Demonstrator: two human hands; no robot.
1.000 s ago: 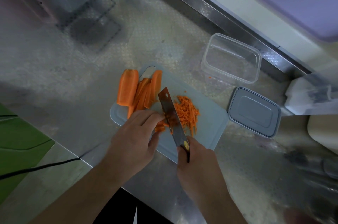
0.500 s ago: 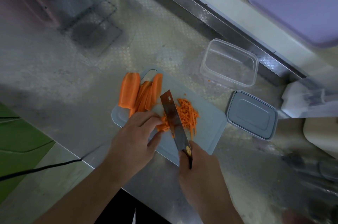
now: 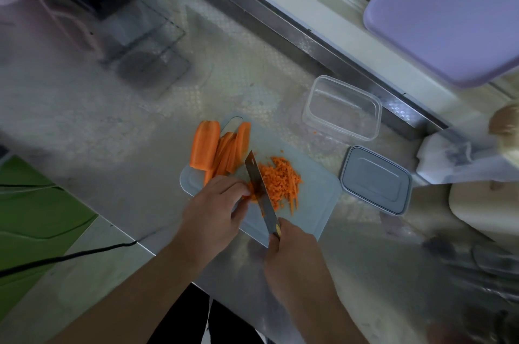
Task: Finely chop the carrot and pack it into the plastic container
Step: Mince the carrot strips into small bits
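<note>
Nearest the camera, the right hand [image 3: 292,253] is wrapped around the handle of a dark-bladed kitchen knife [image 3: 259,189], while the left hand [image 3: 213,209] curls its fingertips [image 3: 241,189] down onto a small bundle of carrot strips [image 3: 252,195] pressed against the blade's left face. Both work over a pale blue plastic cutting board [image 3: 314,203], so the step in hand looks like the fine chopping, well short of packing. Right of the blade lies a heap of finely chopped orange carrot [image 3: 278,180]; beyond the left hand wait longer carrot slices [image 3: 227,154] and a thick uncut carrot slab [image 3: 203,147]. Next, I judge, the knuckles must creep back as the blade walks along the bundle. Farther off, apart from the board, stand the clear, empty rectangular plastic container [image 3: 341,107] and its grey lid [image 3: 375,179] flat on the steel counter [image 3: 140,119]; nothing blocks the way between.
</note>
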